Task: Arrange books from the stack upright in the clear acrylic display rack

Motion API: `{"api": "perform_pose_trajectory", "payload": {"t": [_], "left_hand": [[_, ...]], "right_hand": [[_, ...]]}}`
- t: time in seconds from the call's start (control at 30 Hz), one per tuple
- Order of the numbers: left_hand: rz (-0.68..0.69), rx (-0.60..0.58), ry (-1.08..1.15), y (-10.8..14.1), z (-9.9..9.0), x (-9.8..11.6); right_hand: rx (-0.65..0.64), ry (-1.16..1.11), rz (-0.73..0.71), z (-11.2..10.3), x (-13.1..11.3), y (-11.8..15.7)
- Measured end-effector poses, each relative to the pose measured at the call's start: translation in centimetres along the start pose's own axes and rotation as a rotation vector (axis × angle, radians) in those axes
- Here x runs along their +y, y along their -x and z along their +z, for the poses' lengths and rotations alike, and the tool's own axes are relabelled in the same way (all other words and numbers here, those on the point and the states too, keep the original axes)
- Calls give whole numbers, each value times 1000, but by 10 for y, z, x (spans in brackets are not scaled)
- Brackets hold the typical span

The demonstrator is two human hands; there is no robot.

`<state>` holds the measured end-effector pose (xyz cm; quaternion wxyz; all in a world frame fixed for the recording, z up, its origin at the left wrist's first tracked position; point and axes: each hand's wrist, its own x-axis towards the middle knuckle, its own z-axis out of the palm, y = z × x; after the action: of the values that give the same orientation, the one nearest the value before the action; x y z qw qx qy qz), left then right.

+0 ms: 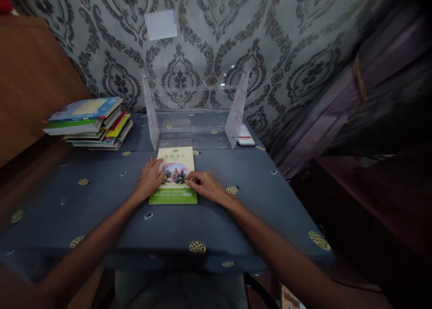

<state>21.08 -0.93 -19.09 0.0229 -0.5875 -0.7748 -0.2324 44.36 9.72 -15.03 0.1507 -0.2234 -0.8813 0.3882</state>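
A paperback book (175,156) with a cream and green cover, Chinese title characters and a picture of several figures lies shut on the dark blue tablecloth. On its left edge rests my left hand (150,179), fingers stretched out and lying flat against the cover. My right hand (206,186) is at the opposite edge, its thumb and curled fingers pinching the book's side. Just behind the book stands a clear acrylic shelf rack (236,115), and the book's top edge is close to its front.
A stack of books (91,120) sits at the back left, beside a brown wooden panel (37,74). A small blurred white object (246,135) is right of the rack. Patterned wallpaper (209,43) backs the table, and a gathered curtain (324,115) hangs at the right.
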Motion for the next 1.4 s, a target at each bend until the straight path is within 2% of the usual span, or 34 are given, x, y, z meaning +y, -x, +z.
{"api": "perform_pose_trajectory", "payload": {"t": [0.13, 0.3, 0.4, 0.57, 0.7, 0.8, 0.9, 1.1, 1.4], "left_hand": [[-11, -3, -37, -9, 2, 3], [-18, -8, -72, -20, -2, 8], [-19, -2, -80, -21, -4, 11], [-23, 4, -86, -19, -4, 14], [-19, -3, -96, -20, -5, 14], [-14, -7, -100, -20, -6, 15], [-15, -6, -98, -20, -6, 15], [-29, -4, -95, -20, -3, 13], [-32, -12, -74, -21, -5, 14]], "right_hand": [[88, 275, 53, 6, -3, -6], [198, 597, 26, 12, -11, -17], [209, 714, 12, 21, -15, -17], [123, 674, 22, 43, -20, 0], [66, 643, 32, 49, -25, 10], [1, 633, 36, 43, -25, 1], [-52, 624, 70, 34, -24, -23], [13, 638, 183, 25, -19, -67], [121, 634, 153, 30, -8, -70]]}}
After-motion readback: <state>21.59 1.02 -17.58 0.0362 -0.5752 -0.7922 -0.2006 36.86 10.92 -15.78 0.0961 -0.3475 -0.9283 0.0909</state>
